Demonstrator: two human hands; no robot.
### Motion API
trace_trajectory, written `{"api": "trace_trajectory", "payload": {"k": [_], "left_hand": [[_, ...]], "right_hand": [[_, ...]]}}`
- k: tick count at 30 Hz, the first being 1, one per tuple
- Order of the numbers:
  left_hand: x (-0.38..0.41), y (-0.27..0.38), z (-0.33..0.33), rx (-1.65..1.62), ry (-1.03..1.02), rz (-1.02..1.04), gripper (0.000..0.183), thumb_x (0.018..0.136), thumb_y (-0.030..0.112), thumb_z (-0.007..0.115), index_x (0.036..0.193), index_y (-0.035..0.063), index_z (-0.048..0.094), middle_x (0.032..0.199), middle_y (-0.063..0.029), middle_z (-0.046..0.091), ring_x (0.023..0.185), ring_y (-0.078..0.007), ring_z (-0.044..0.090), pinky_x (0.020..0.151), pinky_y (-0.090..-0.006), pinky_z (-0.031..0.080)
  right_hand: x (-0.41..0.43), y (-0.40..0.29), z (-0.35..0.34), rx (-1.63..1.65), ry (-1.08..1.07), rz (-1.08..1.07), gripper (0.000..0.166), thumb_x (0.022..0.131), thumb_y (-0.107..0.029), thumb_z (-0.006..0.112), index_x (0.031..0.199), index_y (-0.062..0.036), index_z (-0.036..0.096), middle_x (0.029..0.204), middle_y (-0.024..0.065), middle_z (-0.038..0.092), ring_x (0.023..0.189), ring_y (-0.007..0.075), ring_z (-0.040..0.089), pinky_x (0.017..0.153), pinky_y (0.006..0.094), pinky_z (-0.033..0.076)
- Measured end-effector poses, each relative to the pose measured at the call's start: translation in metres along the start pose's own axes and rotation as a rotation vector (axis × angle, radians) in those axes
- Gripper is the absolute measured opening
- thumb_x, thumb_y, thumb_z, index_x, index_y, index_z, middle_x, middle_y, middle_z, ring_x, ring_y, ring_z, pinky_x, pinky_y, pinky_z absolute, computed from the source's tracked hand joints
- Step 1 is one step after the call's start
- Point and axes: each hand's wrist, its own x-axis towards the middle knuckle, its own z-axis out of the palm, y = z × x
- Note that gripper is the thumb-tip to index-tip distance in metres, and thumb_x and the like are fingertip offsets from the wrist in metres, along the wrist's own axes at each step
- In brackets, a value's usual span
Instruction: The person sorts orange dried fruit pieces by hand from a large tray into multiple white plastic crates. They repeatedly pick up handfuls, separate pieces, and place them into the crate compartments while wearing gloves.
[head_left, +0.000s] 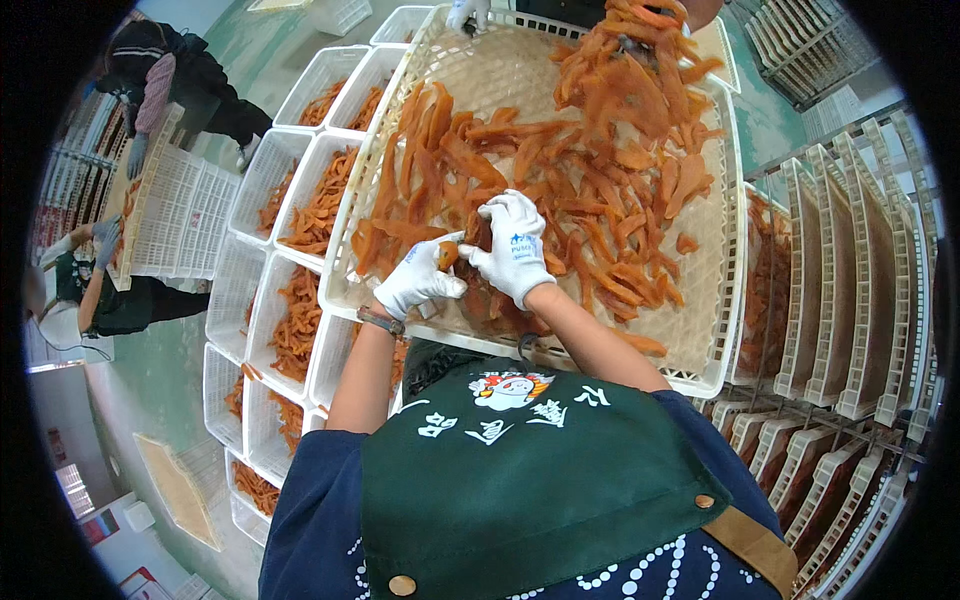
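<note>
My left hand (421, 277), in a white work glove, pinches a piece of dried orange fruit or vegetable (448, 256) with a dark spot. Beside it my right hand (516, 244), gloved the same way, is over the orange dried strips (600, 202), its fingers curled and its thumb towards the left hand. Whether it grips a strip is hidden. Both hands are above the near part of a large cream plastic mesh tray (709, 300), on which the strips lie loosely spread. A taller heap of strips (630, 90) is at the tray's far right.
White plastic baskets (259, 180) holding similar strips stand in rows on the left. Racks of upright-looking trays (806, 285) are close on the right. Across the tray is a co-worker's gloved hand (469, 13). Two people handle another tray (142, 202) at far left.
</note>
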Motion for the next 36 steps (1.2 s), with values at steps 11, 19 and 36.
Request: {"api": "trace_trajectory", "payload": {"k": [11,19,36], "left_hand": [[0.022,0.027,0.015,-0.087,0.329,-0.294,0.040,0.094,0.044,0.060,0.081,0.0054,0.062,0.059,0.0027,0.052,0.049,-0.0057,0.045,0.046,-0.0232,0.032],[0.035,0.050,0.007,0.277,0.068,-0.281,0.027,0.099,0.025,0.053,0.111,0.0083,0.070,0.063,0.0011,0.054,0.056,-0.0079,0.047,0.050,-0.0252,0.039],[0.051,0.025,0.003,0.249,0.220,-0.380,0.057,0.091,0.054,0.058,0.074,-0.0003,0.065,0.063,-0.0068,0.059,0.056,-0.0152,0.055,0.052,-0.0307,0.043]], "right_hand": [[-0.017,0.010,0.004,0.031,0.155,-0.153,0.048,0.063,-0.032,0.082,0.100,-0.0111,0.060,0.117,0.0051,0.054,0.124,0.0320,0.041,0.103,0.0469,0.027],[-0.024,0.002,0.002,0.088,0.154,-0.223,0.045,0.066,-0.016,0.078,0.106,-0.0090,0.059,0.117,0.0082,0.052,0.112,0.0312,0.049,0.096,0.0447,0.038],[-0.050,-0.001,-0.018,0.305,-0.204,-0.685,0.008,0.077,-0.016,0.059,0.077,-0.0091,0.056,0.085,0.0107,0.056,0.084,0.0294,0.059,0.073,0.0400,0.050]]}}
